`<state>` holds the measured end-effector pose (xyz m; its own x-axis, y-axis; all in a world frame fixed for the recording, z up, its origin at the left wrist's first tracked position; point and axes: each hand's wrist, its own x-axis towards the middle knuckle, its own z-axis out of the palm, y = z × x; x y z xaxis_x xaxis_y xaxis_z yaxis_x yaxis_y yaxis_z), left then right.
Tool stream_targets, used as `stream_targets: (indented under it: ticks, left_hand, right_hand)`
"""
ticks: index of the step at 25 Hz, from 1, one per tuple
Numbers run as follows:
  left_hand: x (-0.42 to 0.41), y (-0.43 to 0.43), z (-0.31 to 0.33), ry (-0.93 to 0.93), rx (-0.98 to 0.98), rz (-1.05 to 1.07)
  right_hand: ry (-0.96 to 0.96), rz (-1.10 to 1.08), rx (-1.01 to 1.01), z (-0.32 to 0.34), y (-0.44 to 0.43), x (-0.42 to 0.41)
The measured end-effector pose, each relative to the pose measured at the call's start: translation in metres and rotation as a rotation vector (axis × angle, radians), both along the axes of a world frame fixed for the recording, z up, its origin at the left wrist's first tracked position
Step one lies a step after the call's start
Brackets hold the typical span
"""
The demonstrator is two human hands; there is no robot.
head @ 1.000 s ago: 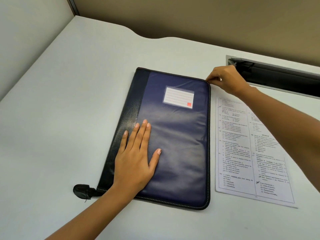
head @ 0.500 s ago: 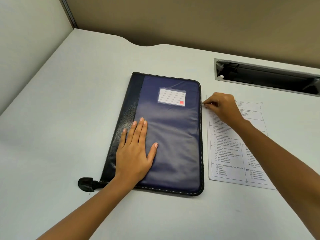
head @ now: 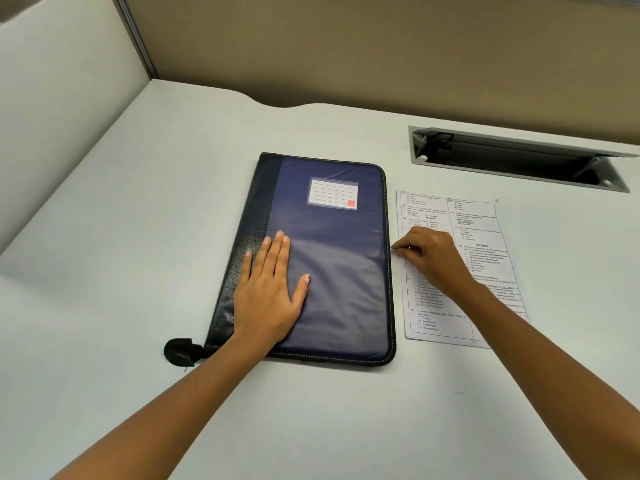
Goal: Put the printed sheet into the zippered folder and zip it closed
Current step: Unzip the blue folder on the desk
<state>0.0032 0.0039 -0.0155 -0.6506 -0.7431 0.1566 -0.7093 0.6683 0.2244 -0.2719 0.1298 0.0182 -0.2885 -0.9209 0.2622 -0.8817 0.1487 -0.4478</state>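
Pale grey desk (head: 138, 237) fills the view, with beige partition walls behind it and a long cable slot (head: 519, 161) cut into the far right part of the surface. On the desk lies the zippered folder (head: 332, 271), dark blue with a black spine strip and a small label pocket (head: 332, 193) near its top. It lies flat and its cover is down. The printed sheet (head: 485, 237) lies just beside the folder, on its right, flat on the desk and outside the folder.

The left hand (head: 270, 292) rests open and flat on the lower left part of the cover, with fingers spread, and it grasps nothing; I judge it presses the folder so that it does not slide. The right hand (head: 429, 258) is above the sheet, at the right edge of the folder about halfway along, with fingertips pinched together on something very small, probably the zipper pull, though this is too small to tell surely.

By my judgement the task is at its beginning: the zipper is being opened along the right edge. What is left is to finish the unzipping, lift the cover, put the sheet inside, and zip the folder closed.
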Motion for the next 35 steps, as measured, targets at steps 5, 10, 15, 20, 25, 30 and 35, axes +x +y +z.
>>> stream_targets:
  ticks: [5,10,15,20,25,30,35]
  left_hand:
    - [0.0,0.001,0.001,0.016,-0.003,-0.001]
    - [0.0,0.001,0.002,0.027,0.011,-0.015]
    - [0.001,0.002,0.001,0.031,0.005,-0.018]
    - [0.001,0.001,0.0,0.033,0.006,-0.024]
    - [0.0,0.001,-0.001,0.039,-0.003,-0.026]
    - [0.002,0.003,0.005,0.05,0.013,-0.041]
    - [0.013,0.0,0.032,0.406,0.311,-0.034]
  right_hand:
    - [-0.037,-0.023,0.011,-0.003,0.038,0.032]
    - [-0.048,-0.081,0.013,-0.005,0.068,0.061]
    - [-0.058,-0.1,0.035,-0.003,0.093,0.086]
    - [-0.094,-0.138,0.031,-0.005,0.123,0.117]
    - [-0.091,-0.181,0.008,-0.006,0.129,0.15]
    - [-0.088,-0.229,-0.001,-0.008,0.129,0.175]
    - [-0.056,-0.296,-0.011,-0.007,0.129,0.182]
